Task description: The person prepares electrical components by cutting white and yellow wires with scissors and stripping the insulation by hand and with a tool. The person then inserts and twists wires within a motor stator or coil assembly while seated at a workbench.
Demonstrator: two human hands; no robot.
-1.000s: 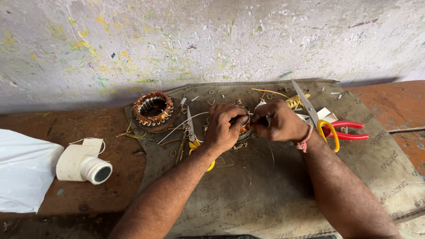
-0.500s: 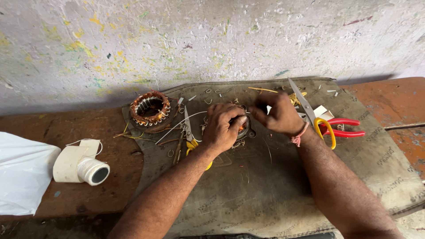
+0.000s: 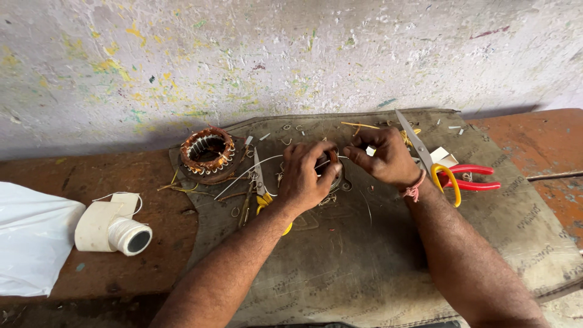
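My left hand (image 3: 305, 176) and my right hand (image 3: 384, 157) meet over a brown mat (image 3: 376, 255) on a bench. Between them they grip a small coil of copper winding (image 3: 333, 172), mostly hidden by the fingers. A thin white wire (image 3: 243, 176) runs left from the hands toward a round copper-wound stator (image 3: 207, 149) at the mat's far left corner. Yellow-handled scissors (image 3: 420, 155) lie right behind my right wrist. Another yellow-handled tool (image 3: 260, 185) lies just left of my left hand.
Red-handled pliers (image 3: 477, 177) rest to the right of the scissors. A roll of white tape (image 3: 112, 226) and a white plastic sheet (image 3: 30, 243) sit at the left on the rust-coloured bench (image 3: 91, 182). Wire scraps litter the mat. A paint-flecked wall (image 3: 291, 54) stands behind.
Both hands have stayed together on the winding, the fingers shifting slightly. The view has drifted a little.
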